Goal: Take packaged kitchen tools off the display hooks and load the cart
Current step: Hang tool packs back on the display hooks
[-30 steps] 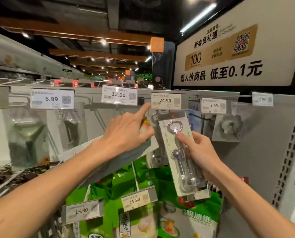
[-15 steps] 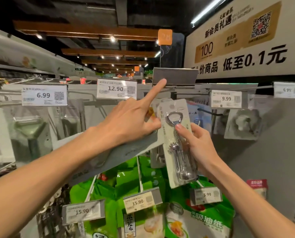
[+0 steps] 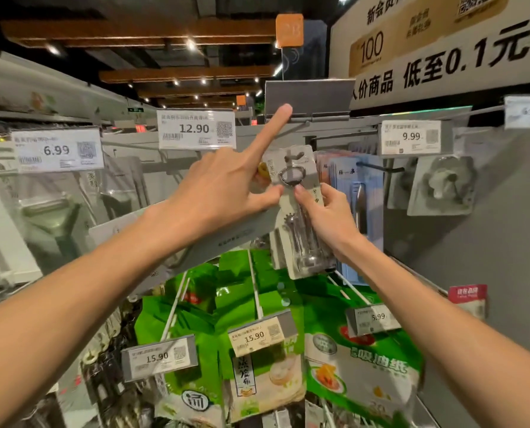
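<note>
Store aisle under dim ceiling lights, with a grey peg wall of hooks and green bags (image 3: 257, 288) hanging lower down.

Head view: the left grip (image 3: 223, 193) points its forefinger straight up to prop the price flap (image 3: 307, 97). Its other fingers clamp a flat grey pack (image 3: 226, 245) under the palm. The right grip (image 3: 325, 217) pinches the corkscrew pack (image 3: 291, 239) along its right edge.

If the forefinger slips, the flap could swing down and block the hook (image 3: 344, 135). With that finger busy, the grey pack might slide out of the left grip. The hang hole could also catch on the hook's tip if pulled askew.

The corkscrew pack sits between the two grips, its top above the right grip's fingertips and its foot below that palm, with the left thumb touching its left edge. It appears to be on the hook, though the hole is too small to be sure. No cart is in sight.
</note>
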The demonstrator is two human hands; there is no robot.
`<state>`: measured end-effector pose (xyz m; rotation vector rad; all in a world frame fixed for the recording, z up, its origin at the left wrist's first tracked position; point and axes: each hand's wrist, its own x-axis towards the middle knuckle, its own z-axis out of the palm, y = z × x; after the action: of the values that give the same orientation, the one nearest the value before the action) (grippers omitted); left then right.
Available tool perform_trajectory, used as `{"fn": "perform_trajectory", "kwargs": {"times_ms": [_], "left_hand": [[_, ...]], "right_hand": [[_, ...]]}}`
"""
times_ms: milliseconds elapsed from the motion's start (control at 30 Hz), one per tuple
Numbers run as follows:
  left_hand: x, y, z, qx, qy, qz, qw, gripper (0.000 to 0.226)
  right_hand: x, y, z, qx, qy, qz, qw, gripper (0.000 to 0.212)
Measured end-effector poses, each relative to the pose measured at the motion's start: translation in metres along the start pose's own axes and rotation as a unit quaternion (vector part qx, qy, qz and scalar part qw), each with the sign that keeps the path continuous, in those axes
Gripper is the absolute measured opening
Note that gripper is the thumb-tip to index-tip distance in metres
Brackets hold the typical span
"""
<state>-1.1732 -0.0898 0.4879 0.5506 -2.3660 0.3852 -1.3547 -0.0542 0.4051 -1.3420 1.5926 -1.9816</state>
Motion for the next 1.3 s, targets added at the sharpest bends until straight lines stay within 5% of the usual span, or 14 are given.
{"fn": "perform_trajectory", "kwargs": {"times_ms": [133, 267, 467, 667, 867, 1000, 1300], "left_hand": [[-0.003, 0.000, -0.002, -0.026, 0.008, 0.004, 1.000, 0.092], [-0.008, 0.006, -0.003, -0.040, 0.006, -0.003, 0.999, 0.088], [-0.034, 0.029, -0.005, -0.050, -0.006, -0.040, 0.998, 0.061], [-0.079, 0.050, -0.001, -0.156, 0.000, -0.156, 0.975, 0.026], [-0.115, 0.055, -0.021, -0.321, 0.103, -0.335, 0.880, 0.030], [-0.142, 0.049, -0.041, -0.329, 0.170, -0.439, 0.819, 0.038], [-0.219, -0.010, -0.085, -0.365, 0.222, -0.583, 0.691, 0.044]], "right_hand": [[0.001, 0.011, 0.002, -0.019, -0.015, 0.015, 1.000, 0.035], [-0.003, 0.003, -0.006, -0.031, -0.044, 0.021, 0.998, 0.020], [-0.040, -0.003, -0.033, -0.176, 0.003, -0.030, 0.984, 0.054], [-0.125, -0.014, -0.040, -0.067, -0.072, -0.014, 0.995, 0.038], [-0.202, -0.032, -0.024, 0.075, -0.320, 0.102, 0.939, 0.064], [-0.235, -0.036, -0.002, 0.096, -0.438, 0.144, 0.882, 0.050], [-0.220, -0.047, 0.047, 0.019, -0.365, 0.054, 0.929, 0.008]]}}
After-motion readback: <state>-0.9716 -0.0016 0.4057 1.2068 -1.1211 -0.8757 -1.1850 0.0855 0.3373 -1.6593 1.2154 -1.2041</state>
